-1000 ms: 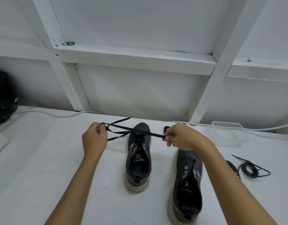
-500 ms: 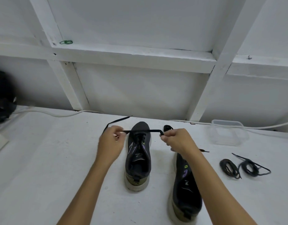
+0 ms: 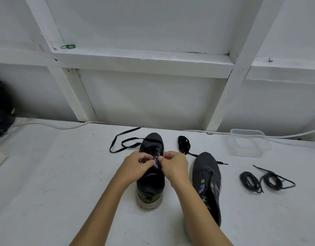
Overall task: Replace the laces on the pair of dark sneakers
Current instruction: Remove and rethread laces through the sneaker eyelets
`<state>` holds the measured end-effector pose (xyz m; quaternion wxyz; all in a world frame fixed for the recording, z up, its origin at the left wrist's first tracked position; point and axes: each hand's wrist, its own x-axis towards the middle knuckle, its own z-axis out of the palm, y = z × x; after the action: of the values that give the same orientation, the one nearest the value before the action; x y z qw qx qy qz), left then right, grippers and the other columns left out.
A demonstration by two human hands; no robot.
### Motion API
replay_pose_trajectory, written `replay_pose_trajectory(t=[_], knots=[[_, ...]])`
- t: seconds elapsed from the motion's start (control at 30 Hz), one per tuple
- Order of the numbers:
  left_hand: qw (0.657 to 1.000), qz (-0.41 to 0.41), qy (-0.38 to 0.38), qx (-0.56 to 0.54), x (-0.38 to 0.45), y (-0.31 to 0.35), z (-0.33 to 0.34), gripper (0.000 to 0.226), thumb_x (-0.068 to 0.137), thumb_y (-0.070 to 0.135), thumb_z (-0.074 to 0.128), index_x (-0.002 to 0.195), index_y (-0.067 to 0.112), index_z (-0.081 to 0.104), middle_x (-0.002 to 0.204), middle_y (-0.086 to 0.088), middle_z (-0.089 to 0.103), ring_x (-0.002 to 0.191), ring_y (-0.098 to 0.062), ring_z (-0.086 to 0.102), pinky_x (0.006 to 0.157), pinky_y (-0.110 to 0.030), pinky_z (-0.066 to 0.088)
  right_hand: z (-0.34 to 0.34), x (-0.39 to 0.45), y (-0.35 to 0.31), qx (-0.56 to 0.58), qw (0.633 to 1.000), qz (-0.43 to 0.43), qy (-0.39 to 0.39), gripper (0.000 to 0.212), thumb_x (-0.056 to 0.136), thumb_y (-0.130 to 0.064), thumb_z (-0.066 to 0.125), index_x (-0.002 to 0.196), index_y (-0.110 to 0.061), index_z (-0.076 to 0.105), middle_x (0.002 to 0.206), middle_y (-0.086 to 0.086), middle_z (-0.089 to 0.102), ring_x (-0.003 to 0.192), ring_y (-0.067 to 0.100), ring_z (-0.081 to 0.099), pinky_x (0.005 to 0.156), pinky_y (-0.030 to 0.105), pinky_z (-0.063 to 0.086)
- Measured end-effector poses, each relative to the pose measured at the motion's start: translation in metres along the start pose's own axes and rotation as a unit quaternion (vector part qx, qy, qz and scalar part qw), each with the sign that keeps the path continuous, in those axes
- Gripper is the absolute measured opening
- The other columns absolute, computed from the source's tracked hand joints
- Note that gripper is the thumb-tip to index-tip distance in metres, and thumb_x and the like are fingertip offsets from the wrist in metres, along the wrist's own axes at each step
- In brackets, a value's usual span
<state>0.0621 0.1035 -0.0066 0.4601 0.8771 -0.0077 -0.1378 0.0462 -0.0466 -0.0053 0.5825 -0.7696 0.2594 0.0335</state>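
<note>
Two dark sneakers stand on the white table, toes away from me. Over the tongue of the left sneaker (image 3: 150, 183), my left hand (image 3: 135, 164) and my right hand (image 3: 172, 166) meet, fingers curled and pinching the black lace (image 3: 155, 155) at the eyelets. The lace's loose ends (image 3: 124, 142) trail onto the table left of the toe. The right sneaker (image 3: 208, 181) has no lace in its eyelets; my right forearm covers part of its heel. A bundled black lace (image 3: 184, 145) lies between the two toes. Two more coiled black laces (image 3: 249, 181) (image 3: 273, 180) lie to the right.
A clear plastic container (image 3: 249, 145) stands at the back right. A white cable (image 3: 61, 127) runs along the foot of the white framed wall. A dark object (image 3: 1, 112) sits at the far left edge. A green rubber band (image 3: 68, 46) lies on the wall's ledge.
Both hands have come together from holding the lace stretched wide above the toe, and moved down to the left sneaker's tongue. The lace's ends have dropped slack onto the table.
</note>
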Motion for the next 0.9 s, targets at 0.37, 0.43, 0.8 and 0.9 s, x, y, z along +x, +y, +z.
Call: replay_pose_trajectory(t=[0.37, 0.43, 0.8, 0.9], knots=[[0.998, -0.002, 0.000, -0.056, -0.003, -0.004, 0.004, 0.013, 0.091, 0.036, 0.067, 0.100, 0.044, 0.070, 0.108, 0.017, 0.060, 0.099, 0.002, 0.060, 0.081, -0.014, 0.045, 0.006, -0.008, 0.004, -0.030, 0.998, -0.029, 0.043, 0.013, 0.093, -0.021, 0.072, 0.104, -0.020, 0.078, 0.083, -0.011, 0.071, 0.081, 0.005, 0.066, 0.064, 0.014, 0.044], [0.998, -0.003, -0.003, -0.061, -0.004, -0.006, 0.004, 0.013, 0.092, 0.036, 0.066, 0.100, 0.046, 0.070, 0.109, 0.018, 0.060, 0.101, 0.001, 0.059, 0.081, -0.015, 0.045, 0.005, -0.008, 0.004, -0.036, 0.998, -0.036, 0.040, 0.013, 0.092, -0.019, 0.072, 0.104, -0.018, 0.078, 0.084, -0.010, 0.073, 0.080, 0.004, 0.066, 0.063, 0.012, 0.043], [0.999, 0.022, 0.028, 0.030, -0.005, 0.002, 0.005, 0.022, 0.086, 0.031, 0.072, 0.107, 0.036, 0.074, 0.102, 0.015, 0.059, 0.088, 0.002, 0.059, 0.071, -0.008, 0.039, 0.000, -0.017, -0.001, -0.028, 0.998, -0.018, -0.044, 0.020, 0.098, -0.023, 0.065, 0.083, -0.028, 0.078, 0.083, -0.004, 0.075, 0.089, 0.017, 0.070, 0.087, 0.038, 0.059], [0.997, 0.029, 0.021, 0.073, -0.003, 0.007, 0.003, 0.020, 0.083, 0.033, 0.074, 0.102, 0.034, 0.079, 0.101, 0.013, 0.061, 0.092, 0.000, 0.060, 0.072, -0.010, 0.039, -0.004, -0.019, -0.003, -0.002, 0.996, 0.012, -0.088, 0.029, 0.100, -0.019, 0.056, 0.086, -0.025, 0.081, 0.090, 0.001, 0.077, 0.094, 0.021, 0.071, 0.091, 0.039, 0.059]])
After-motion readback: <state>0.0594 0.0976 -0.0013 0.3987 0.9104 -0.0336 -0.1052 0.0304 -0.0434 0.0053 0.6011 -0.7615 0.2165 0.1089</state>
